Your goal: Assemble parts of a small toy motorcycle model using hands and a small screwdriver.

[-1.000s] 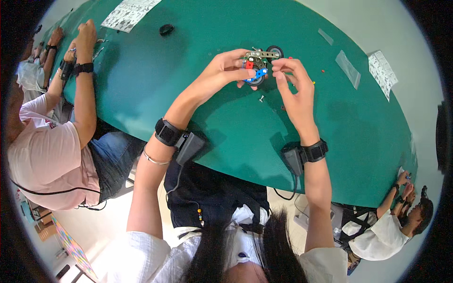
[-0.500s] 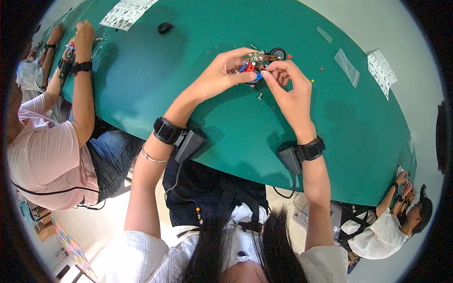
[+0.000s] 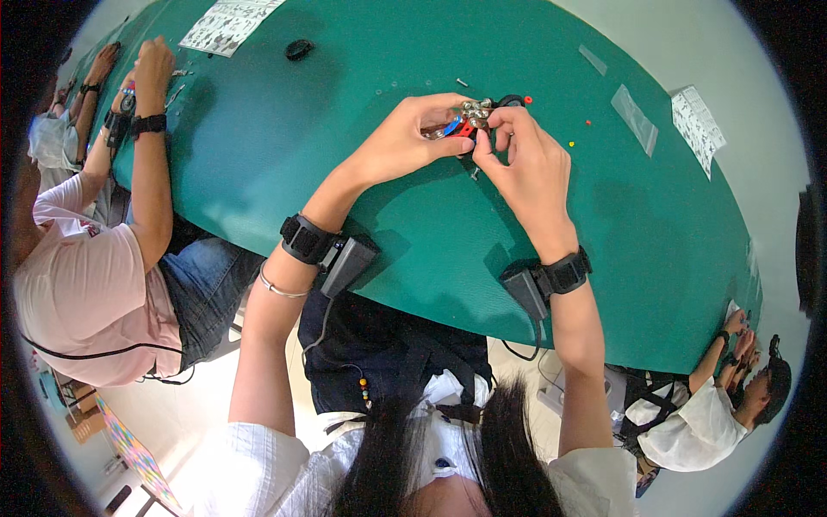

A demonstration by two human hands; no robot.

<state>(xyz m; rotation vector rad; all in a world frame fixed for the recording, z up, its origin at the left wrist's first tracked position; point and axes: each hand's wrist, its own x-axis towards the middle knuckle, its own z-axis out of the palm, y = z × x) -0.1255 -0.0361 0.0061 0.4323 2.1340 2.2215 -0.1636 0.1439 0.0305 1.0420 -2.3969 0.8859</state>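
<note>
- On the green bench [image 3: 388, 250], a printed sheet [image 3: 229, 26], print too small to read.
- Left hand [image 3: 412, 142] — fingers clamped round a wheeled model [image 3: 469, 128].
- Right hand [image 3: 531, 162] — fingers at its right side, whether gripping I can't tell.

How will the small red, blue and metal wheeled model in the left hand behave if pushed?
The model is probably fairly stiff, given its shiny metal bolts. Its round black wheel suggests it might roll if set down; the left hand gripping it should prevent that.
</note>
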